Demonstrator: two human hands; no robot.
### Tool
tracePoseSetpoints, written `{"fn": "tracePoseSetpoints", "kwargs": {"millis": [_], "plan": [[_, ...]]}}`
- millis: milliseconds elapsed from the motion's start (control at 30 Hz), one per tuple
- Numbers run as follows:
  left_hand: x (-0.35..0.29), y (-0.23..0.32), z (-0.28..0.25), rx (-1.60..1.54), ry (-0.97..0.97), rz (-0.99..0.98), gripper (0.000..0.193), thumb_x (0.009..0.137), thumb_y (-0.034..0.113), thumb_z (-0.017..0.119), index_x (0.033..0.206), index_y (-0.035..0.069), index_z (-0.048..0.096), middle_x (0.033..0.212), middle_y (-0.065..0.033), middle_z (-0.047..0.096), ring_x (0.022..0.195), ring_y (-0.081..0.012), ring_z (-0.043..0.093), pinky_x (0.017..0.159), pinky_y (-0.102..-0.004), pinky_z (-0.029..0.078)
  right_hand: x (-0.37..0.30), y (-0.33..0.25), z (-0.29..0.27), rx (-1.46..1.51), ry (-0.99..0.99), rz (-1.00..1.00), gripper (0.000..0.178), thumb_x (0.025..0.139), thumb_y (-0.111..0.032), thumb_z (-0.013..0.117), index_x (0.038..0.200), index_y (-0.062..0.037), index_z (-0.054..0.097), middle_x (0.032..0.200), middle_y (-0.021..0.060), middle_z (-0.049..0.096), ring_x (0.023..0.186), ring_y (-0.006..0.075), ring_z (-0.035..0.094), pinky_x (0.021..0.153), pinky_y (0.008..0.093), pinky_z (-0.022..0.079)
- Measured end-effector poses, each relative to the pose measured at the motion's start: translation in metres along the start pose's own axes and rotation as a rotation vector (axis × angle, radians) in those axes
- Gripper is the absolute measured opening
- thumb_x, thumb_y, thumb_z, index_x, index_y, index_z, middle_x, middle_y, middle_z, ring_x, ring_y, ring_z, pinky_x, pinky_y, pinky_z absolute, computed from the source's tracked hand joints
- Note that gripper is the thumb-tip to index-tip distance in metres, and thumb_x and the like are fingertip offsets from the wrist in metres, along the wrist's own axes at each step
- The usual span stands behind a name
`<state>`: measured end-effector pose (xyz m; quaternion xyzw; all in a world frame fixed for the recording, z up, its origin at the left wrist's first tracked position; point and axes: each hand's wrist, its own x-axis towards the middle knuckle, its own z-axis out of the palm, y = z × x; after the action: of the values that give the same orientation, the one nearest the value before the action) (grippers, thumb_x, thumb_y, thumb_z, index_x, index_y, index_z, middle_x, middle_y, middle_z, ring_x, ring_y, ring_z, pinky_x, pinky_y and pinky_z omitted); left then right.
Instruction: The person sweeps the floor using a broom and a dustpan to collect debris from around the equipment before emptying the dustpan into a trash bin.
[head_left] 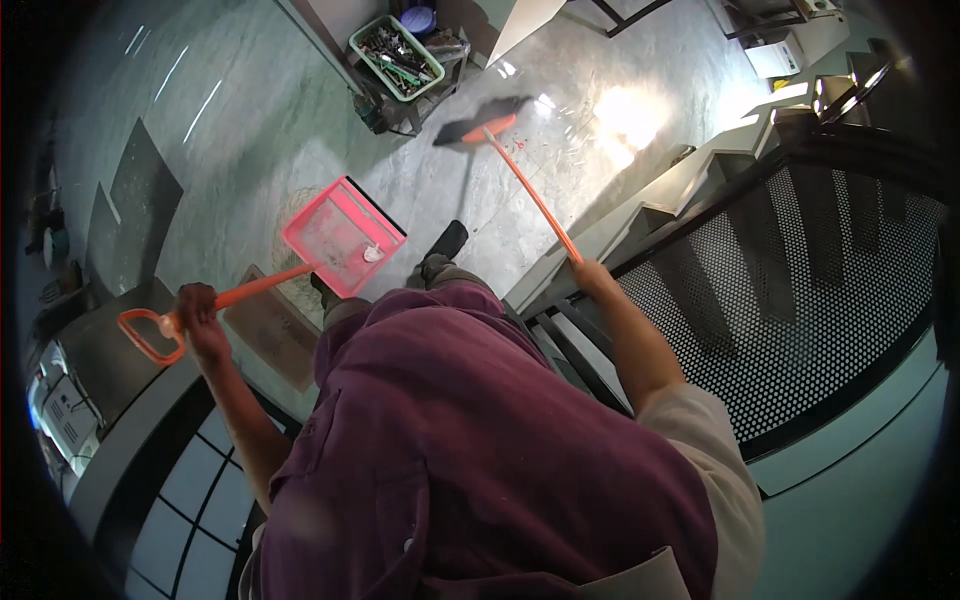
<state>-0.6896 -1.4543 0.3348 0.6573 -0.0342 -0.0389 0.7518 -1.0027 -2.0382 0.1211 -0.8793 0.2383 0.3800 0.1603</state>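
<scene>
The surface is a grey, glossy floor [240, 160] with light streaks and, to the right of the dustpan [335, 235], a bright glare patch. Beyond the dustpan, a green basket [380, 73] of mixed small items stands beside a purple bowl [418, 19]. Left of the dustpan are grey flat sheets [145, 190]; well to its right is a black mesh panel [790, 280].

Markings: a white box [68, 412], left of the dustpan, bears dark marks too small to read.

The pink dustpan lies just left of a black shoe [450, 238] and carries a white scrap [373, 254]; floor contact cannot be determined. Left hand [198, 308]: fingers closed around the dustpan's orange handle. Right hand [592, 278]: closed around the shaft of the orange broom [530, 192], whose head is beyond and right of the dustpan.
</scene>
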Motion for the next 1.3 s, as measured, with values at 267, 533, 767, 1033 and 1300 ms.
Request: {"fn": "tracePoseSetpoints", "kwargs": {"millis": [267,533,767,1033,1300], "plan": [[-0.007,-0.034,0.068,0.142,0.044,-0.132,0.023,0.09,0.013,0.045,0.069,0.009,0.035,0.066,0.0009,0.032,0.061,-0.0102,0.031,0.06,-0.0252,0.028,-0.112,0.064,-0.078,0.235,-0.015,0.332,0.054,0.094,-0.043,0.03,0.098,0.002,0.061,0.098,0.0261,0.061,0.095,0.0394,0.059,0.081,0.0462,0.044],[0.001,-0.061,0.126,0.612,-0.352,-0.164,0.017,0.091,0.013,0.05,0.084,-0.001,0.058,0.083,-0.009,0.059,0.081,-0.0158,0.057,0.073,-0.0277,0.044,0.046,-0.103,-0.116,1.216,-0.038,0.304,0.043,0.091,-0.045,0.04,0.074,-0.0066,0.048,0.054,0.0055,0.044,0.041,0.0182,0.041,0.038,0.0362,0.035],[-0.004,-0.061,0.13,0.656,-0.371,-0.242,0.024,0.092,0.024,0.054,0.09,0.0,0.06,0.082,-0.0049,0.061,0.078,-0.0117,0.056,0.068,-0.0259,0.043,0.084,-0.174,-0.087,1.407,-0.181,0.259,0.046,0.094,-0.043,0.036,0.07,-0.0053,0.044,0.049,0.0051,0.038,0.037,0.0191,0.038,0.035,0.0346,0.036],[-0.001,-0.061,0.155,0.67,-0.431,-0.275,0.024,0.092,0.025,0.054,0.09,0.002,0.06,0.08,-0.0035,0.061,0.074,-0.0107,0.055,0.067,-0.0247,0.042,0.139,-0.175,-0.117,0.458,-0.102,0.045,0.038,0.091,-0.022,0.034,0.1,0.0055,0.059,0.068,0.0183,0.062,0.055,0.0284,0.062,0.048,0.0423,0.048],[-0.008,-0.069,0.151,0.567,-0.423,-0.223,0.025,0.091,0.024,0.055,0.088,0.0,0.059,0.081,-0.0062,0.062,0.078,-0.0131,0.058,0.07,-0.0266,0.044,0.064,-0.077,-0.144,0.164,-0.155,0.149,0.033,0.089,-0.016,0.039,0.113,-0.0022,0.058,0.097,0.0151,0.065,0.08,0.0297,0.066,0.07,0.0429,0.053]]}}
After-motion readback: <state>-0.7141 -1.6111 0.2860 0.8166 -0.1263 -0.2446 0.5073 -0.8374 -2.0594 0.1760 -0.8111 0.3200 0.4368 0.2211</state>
